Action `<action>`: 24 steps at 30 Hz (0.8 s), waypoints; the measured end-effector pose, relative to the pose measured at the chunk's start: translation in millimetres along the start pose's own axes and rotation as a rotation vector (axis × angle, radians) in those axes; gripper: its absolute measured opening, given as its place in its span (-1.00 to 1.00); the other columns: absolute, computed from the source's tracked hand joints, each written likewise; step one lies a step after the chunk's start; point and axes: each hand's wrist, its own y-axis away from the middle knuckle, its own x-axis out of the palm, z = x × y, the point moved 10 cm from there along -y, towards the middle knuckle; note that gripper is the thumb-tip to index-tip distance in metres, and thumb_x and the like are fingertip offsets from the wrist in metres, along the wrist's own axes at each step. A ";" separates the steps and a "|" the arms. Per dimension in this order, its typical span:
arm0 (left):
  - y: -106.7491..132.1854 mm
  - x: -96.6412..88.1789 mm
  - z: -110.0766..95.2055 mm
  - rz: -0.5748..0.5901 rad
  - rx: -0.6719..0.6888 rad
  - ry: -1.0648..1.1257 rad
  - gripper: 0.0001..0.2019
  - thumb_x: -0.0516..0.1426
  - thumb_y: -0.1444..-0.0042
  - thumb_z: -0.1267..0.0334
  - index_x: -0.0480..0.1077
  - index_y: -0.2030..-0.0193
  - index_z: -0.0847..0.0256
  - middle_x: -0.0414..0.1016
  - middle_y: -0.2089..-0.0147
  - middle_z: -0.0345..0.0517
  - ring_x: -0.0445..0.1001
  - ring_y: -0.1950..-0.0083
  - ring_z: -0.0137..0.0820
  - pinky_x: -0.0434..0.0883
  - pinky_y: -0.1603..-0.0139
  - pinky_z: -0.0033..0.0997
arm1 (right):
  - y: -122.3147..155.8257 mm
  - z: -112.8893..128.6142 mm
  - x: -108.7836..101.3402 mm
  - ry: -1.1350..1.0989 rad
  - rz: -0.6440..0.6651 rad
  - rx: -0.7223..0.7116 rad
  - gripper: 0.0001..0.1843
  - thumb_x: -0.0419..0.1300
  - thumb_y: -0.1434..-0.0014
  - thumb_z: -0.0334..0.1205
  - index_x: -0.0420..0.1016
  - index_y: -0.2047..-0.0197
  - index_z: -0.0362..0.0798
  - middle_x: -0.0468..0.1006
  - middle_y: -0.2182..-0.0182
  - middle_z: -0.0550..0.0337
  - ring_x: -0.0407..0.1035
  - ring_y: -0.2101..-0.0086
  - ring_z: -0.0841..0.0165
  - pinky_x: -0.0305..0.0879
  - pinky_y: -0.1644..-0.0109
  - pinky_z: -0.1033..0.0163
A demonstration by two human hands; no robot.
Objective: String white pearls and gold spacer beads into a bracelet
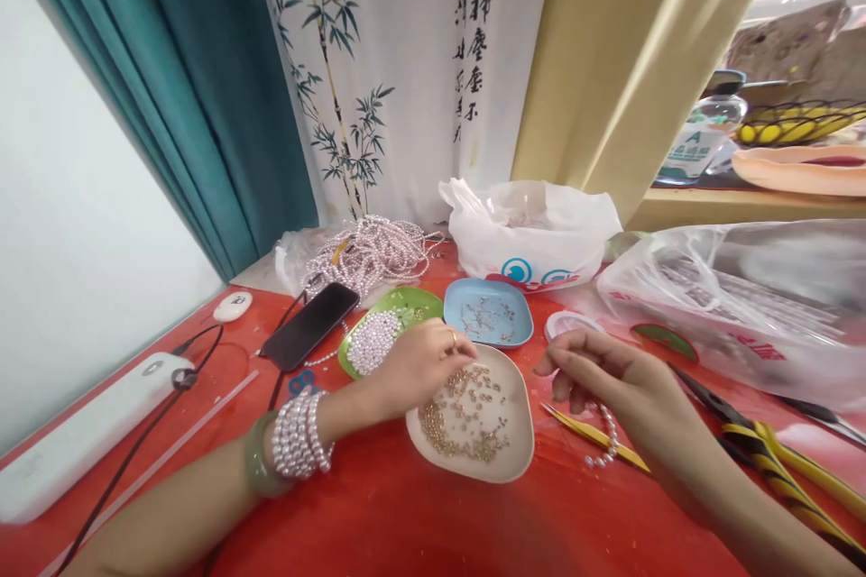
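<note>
My left hand [420, 362] reaches over the rim of a beige dish [518, 446] of small gold beads, its fingers curled and pinched down into the beads; what they pinch is too small to make out. That wrist wears pearl bracelets and a green bangle. My right hand [609, 379] hovers to the right of the dish, fingers closed on a short strand of pearls [607, 440] that hangs down from it. Yellow tweezers [595, 435] lie on the red table under that hand.
A green dish [406, 299] of white pearls and a blue dish [487, 314] of metal findings stand behind. A black phone [309, 325], pearl strings [369, 252], plastic bags [531, 230], yellow-handled pliers [771, 460] and a white power strip [81, 433] lie around.
</note>
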 end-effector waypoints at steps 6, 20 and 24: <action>-16.5 -50.2 58.9 -0.097 -0.154 -0.256 -0.87 0.08 0.03 0.35 0.46 0.36 0.20 0.53 0.34 -0.11 0.42 0.34 -0.36 0.27 0.30 -0.38 | 19.0 34.5 -48.6 -0.248 -0.392 -0.251 -0.92 0.21 0.03 -0.22 0.44 0.49 -0.04 0.50 0.52 0.23 0.36 0.49 0.47 0.30 0.46 0.42; -13.0 -48.1 106.5 -0.097 -0.183 -0.500 -0.87 0.07 0.00 0.31 0.46 0.43 0.15 0.49 0.28 -0.07 0.34 0.15 -0.22 0.20 0.19 -0.31 | 17.7 32.0 -61.1 -0.156 -0.497 -0.247 -0.88 0.19 -0.02 -0.19 0.44 0.45 -0.06 0.49 0.44 0.20 0.38 0.45 0.45 0.30 0.45 0.38; -12.2 -50.2 104.5 -0.129 -0.193 -0.509 -0.87 0.06 -0.02 0.30 0.43 0.45 0.17 0.46 0.32 -0.06 0.32 0.16 -0.20 0.21 0.23 -0.31 | 15.7 28.0 -66.0 -0.138 -0.511 -0.235 -0.86 0.17 -0.05 -0.18 0.45 0.42 -0.07 0.50 0.40 0.19 0.39 0.41 0.44 0.30 0.43 0.39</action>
